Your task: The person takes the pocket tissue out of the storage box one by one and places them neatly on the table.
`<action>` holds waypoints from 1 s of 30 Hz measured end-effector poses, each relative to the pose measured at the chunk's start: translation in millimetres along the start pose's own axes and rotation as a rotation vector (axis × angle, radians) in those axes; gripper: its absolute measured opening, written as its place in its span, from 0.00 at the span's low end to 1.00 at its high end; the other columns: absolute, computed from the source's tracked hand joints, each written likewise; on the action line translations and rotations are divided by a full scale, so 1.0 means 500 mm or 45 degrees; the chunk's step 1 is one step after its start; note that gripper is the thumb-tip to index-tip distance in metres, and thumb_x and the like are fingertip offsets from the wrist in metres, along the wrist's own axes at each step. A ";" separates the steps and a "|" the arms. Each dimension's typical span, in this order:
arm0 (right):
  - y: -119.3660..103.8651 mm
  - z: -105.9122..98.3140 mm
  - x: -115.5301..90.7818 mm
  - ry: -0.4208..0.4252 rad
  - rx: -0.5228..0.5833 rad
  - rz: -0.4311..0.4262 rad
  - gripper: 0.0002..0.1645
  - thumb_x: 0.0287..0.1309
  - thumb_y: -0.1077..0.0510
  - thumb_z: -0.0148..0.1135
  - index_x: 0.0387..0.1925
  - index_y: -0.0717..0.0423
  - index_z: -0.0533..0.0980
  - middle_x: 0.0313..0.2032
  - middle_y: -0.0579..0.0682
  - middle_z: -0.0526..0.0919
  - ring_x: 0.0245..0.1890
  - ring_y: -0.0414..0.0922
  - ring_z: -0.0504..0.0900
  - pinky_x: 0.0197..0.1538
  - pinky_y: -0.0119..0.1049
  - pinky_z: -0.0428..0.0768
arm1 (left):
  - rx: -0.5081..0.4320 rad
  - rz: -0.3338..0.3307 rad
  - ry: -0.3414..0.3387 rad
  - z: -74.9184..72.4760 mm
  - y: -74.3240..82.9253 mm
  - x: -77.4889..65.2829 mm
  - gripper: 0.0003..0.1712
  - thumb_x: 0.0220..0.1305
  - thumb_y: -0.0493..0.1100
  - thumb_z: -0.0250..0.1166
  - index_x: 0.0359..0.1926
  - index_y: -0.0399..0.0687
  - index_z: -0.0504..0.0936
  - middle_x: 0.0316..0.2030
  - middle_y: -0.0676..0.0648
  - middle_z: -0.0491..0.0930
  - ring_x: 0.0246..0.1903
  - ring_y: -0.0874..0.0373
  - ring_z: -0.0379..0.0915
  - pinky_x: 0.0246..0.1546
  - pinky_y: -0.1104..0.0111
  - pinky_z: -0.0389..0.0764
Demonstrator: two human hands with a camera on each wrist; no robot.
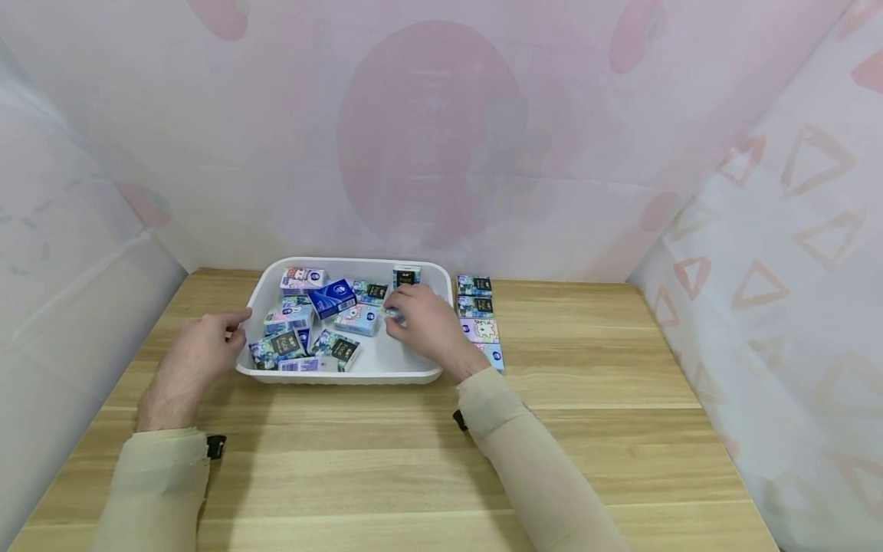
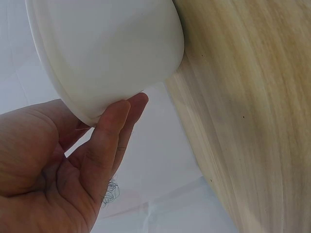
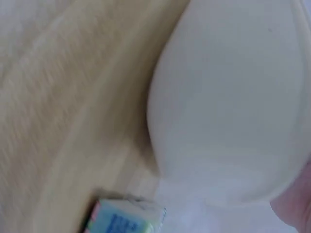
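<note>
Nearest: two pale sleeves (image 1: 155,491) come in from the bottom, each with a small black fitting (image 1: 216,447) at the cuff. Wood-grain worktop (image 1: 331,468) beneath.

Left hand (image 1: 200,349) at the left end of a white tray (image 1: 386,377); left wrist view shows the rim pinched between thumb and fingers.

Along the tray's near side: a lavender pack (image 1: 300,365) against the wall, a dark floral pack (image 1: 277,348) at the left, another floral pack (image 1: 336,349) to its right, tilted.

Right hand (image 1: 431,326) inside the tray, right half, thumb and fingers bent about a small pack (image 1: 395,314), mostly hidden by them. Right wrist view blurred; grip not visible there.

Mid-tray: pale blue pack (image 1: 356,320) left of the right hand; dark blue pack (image 1: 333,298) askew, overlapping its neighbours. Far side: pink-white pack (image 1: 302,280) on the left, black-labelled pack (image 1: 406,276) near the right corner, just beyond the right hand.

On the worktop, just right of the tray, four packs in a column: light blue (image 1: 493,355) nearest, partly behind the forearm, then pink, then two floral.

Farthest: pale backdrop (image 1: 276,207) with a large pink disc.
</note>
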State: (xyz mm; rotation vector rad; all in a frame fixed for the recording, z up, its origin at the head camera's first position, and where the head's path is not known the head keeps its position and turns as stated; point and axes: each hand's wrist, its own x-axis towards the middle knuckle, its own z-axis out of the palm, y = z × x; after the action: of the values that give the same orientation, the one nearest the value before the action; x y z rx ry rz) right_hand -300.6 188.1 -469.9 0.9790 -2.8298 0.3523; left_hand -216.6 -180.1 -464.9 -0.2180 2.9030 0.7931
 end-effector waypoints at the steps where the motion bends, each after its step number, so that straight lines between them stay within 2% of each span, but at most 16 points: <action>1: 0.004 -0.005 -0.001 0.022 0.012 0.004 0.19 0.84 0.48 0.72 0.66 0.49 0.90 0.68 0.47 0.93 0.69 0.49 0.90 0.76 0.44 0.88 | -0.002 0.001 -0.001 0.000 0.000 0.000 0.32 0.90 0.39 0.52 0.87 0.30 0.69 0.71 0.12 0.75 0.29 0.48 0.70 0.25 0.60 0.74; 8: 0.034 -0.037 -0.015 0.130 0.050 0.070 0.18 0.85 0.49 0.71 0.64 0.51 0.91 0.65 0.50 0.94 0.65 0.50 0.92 0.68 0.44 0.92 | -0.016 0.001 -0.006 -0.002 0.002 -0.001 0.33 0.90 0.39 0.52 0.87 0.30 0.68 0.71 0.12 0.75 0.30 0.48 0.72 0.26 0.61 0.74; 14: 0.072 -0.053 -0.027 0.178 0.059 0.183 0.18 0.85 0.48 0.72 0.65 0.50 0.92 0.68 0.50 0.93 0.71 0.54 0.90 0.71 0.49 0.91 | -0.018 0.010 -0.008 -0.003 0.002 -0.003 0.33 0.90 0.39 0.51 0.87 0.30 0.68 0.70 0.12 0.76 0.30 0.48 0.72 0.25 0.61 0.74; 18: 0.100 -0.062 -0.033 0.214 0.061 0.228 0.17 0.83 0.50 0.73 0.63 0.52 0.92 0.66 0.51 0.94 0.69 0.55 0.91 0.71 0.49 0.91 | -0.015 0.011 -0.008 -0.003 0.002 -0.003 0.33 0.90 0.39 0.51 0.87 0.30 0.68 0.70 0.12 0.76 0.29 0.49 0.70 0.25 0.61 0.74; 30: 0.190 -0.077 -0.050 0.190 0.142 0.391 0.18 0.83 0.51 0.73 0.62 0.57 0.91 0.65 0.56 0.93 0.69 0.58 0.89 0.76 0.54 0.87 | -0.011 0.006 -0.013 -0.004 0.001 -0.003 0.33 0.90 0.39 0.51 0.88 0.31 0.67 0.70 0.12 0.76 0.29 0.49 0.71 0.25 0.61 0.73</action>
State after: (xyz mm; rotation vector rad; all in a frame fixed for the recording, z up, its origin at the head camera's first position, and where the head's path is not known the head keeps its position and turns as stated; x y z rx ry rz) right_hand -338.3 285.2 -454.3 0.5052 -2.8449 0.5932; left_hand -215.4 -180.3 -462.7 -0.2070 2.8921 0.8056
